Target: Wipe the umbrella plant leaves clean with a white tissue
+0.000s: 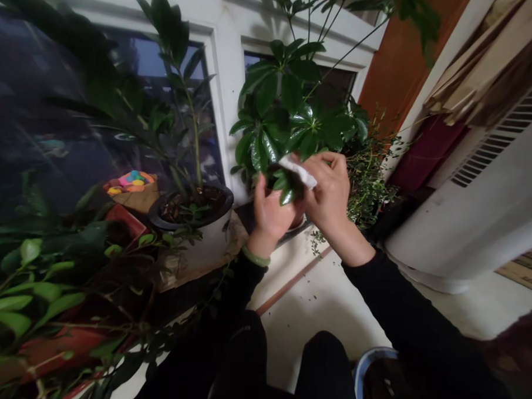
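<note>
My right hand point(329, 189) pinches a folded white tissue or cloth point(299, 171), with the fingers bent around it. Just under the cloth is a small cluster of glossy green leaves point(287, 191), low on a leafy potted plant point(311, 124). My left hand point(273, 214) is around this cluster from below, its thumb upright on the left side; its other fingers are largely hidden by the leaves and my right hand. Above both hands, broad leaves of the same plant shine in the light. Its pot is mostly hidden behind my hands.
Left of my hands stands a white pot with a dark rim point(225, 212), holding a tall plant. A box of colourful pieces point(136, 188) sits by the window. More foliage point(32, 295) fills the lower left. A white vented appliance point(477, 203) stands right, a blue-rimmed container point(364, 368) below.
</note>
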Demonstrator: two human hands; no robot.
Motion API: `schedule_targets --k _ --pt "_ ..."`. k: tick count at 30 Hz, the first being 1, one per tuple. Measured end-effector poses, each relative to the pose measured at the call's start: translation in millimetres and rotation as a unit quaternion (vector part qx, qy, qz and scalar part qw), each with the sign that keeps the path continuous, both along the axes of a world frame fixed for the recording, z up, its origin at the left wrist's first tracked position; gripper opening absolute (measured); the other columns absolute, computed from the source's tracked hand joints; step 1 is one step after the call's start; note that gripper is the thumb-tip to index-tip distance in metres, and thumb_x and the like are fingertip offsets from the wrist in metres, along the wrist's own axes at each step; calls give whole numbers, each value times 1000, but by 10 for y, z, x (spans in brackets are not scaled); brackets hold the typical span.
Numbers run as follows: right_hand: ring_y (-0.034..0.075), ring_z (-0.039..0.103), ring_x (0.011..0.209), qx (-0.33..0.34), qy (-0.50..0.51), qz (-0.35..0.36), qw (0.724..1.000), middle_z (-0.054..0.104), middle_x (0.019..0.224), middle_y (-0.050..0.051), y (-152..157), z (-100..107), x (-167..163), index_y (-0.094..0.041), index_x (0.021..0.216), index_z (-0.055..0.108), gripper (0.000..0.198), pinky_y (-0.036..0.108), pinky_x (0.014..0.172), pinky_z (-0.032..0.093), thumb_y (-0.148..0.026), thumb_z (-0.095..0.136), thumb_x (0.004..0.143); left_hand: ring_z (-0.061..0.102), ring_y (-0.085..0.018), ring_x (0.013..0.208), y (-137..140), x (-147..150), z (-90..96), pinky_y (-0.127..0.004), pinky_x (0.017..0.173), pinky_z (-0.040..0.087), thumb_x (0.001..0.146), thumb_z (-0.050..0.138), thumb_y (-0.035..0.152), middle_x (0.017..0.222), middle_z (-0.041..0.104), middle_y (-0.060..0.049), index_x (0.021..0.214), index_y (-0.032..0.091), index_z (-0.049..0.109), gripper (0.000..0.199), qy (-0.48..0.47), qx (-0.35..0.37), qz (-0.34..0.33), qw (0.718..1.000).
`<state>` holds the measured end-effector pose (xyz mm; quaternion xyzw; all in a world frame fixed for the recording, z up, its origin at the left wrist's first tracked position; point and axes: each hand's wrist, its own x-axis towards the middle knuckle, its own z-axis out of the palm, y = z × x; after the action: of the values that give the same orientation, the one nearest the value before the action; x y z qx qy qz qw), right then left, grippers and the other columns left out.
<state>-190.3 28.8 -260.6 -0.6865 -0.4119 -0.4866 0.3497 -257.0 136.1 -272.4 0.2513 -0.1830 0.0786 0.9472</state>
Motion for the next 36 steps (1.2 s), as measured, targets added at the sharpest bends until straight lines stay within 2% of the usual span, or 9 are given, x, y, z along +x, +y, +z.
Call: schedule_targets --k 6,10,14,20,24,27,30,33,36 --pt "29 68 109 -29 15 12 999 82 133 1 -94 -128 -40 -30 131 79 47 51 97 59 -9 52 99 40 -27 168 -30 1 25 -56 140 34 111 32 63 136 79 -7 121 25 74 57 6 11 38 999" --pt "25 69 99 48 32 36 998 85 118 3 -239 -188 -145 -32 127 81 37 45 89 60 -18 52 106 52 -25 159 -45 -26 22 -46 138 39 110 38 62 127 81 -9 110 23 73 53 24 11 47 999" --pt "27 69 102 126 26 14 992 84 118 4 -248 -78 -160 -34 130 79 34 47 92 60 -29 53 110 54 -24 158 -48 -55 43 -42 135 42 108 45 63 121 82 -9 114 22 74 51 52 9 52 997" --pt "29 67 108 41 1 26 999 84 121 3 -19 -65 -52 -34 135 79 46 50 94 61 -14 55 101 55 -31 157 -35 -33 47 -54 132 46 108 45 63 127 80 -9 114 22 73 51 48 17 42 998" --pt "27 68 110 -8 30 81 996 82 132 2 73 -171 -160 -31 137 78 52 50 96 60 -9 53 97 52 -33 159 -22 25 18 -52 130 50 108 43 65 138 76 -7 121 24 74 53 72 43 76 994" --pt "26 70 106 -14 53 133 990 84 126 3 48 -202 -312 -31 134 80 47 47 95 61 -13 53 99 55 -33 157 -14 35 12 -49 129 50 108 35 68 136 77 -8 121 23 75 62 59 55 87 993" --pt "25 70 103 51 67 141 986 84 121 2 -32 -185 -384 -34 131 80 39 45 94 61 -21 54 105 53 -32 159 -4 2 27 -52 131 48 108 29 71 132 78 -8 117 24 75 67 44 59 57 996" --pt "26 70 105 136 60 93 985 84 120 3 -92 -149 -318 -36 131 79 35 47 95 60 -29 55 108 48 -32 162 -7 -37 52 -55 133 44 108 30 72 129 79 -8 115 23 75 67 44 54 29 997" --pt "28 70 109 157 62 58 984 83 120 4 -64 -135 -210 -34 131 80 34 50 98 60 -31 55 108 50 -33 160 -23 -40 62 -57 135 41 110 27 71 128 80 -9 112 21 75 68 32 35 26 999"
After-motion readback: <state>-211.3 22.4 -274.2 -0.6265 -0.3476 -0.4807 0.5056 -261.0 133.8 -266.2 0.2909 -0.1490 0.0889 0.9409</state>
